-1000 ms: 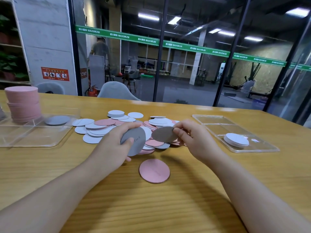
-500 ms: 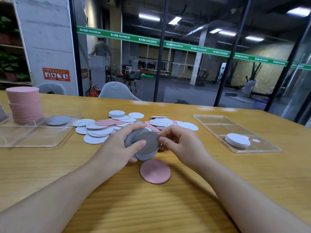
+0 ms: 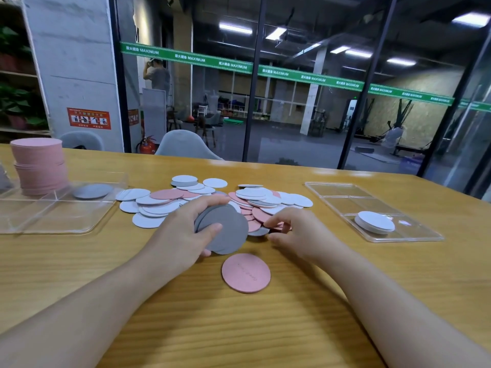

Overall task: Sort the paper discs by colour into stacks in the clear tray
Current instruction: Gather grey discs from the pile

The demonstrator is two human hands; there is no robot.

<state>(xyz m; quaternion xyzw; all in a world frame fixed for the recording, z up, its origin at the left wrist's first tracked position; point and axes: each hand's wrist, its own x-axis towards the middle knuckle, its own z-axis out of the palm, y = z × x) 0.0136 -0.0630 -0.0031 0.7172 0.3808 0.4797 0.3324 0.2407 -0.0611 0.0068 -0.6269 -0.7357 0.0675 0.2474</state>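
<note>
Two hands: left hand (image 3: 183, 232) grips grey discs (image 3: 225, 229), right hand (image 3: 300, 232) probes pile (image 3: 255, 205).

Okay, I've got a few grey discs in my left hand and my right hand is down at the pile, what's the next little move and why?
Probably pinch the grey disc at the pile's near edge with the right hand and add it to the grey discs that the left hand grips. The right fingertips already hover there holding nothing, and grey belongs with grey. The lone pink disc on the table can wait.
</note>
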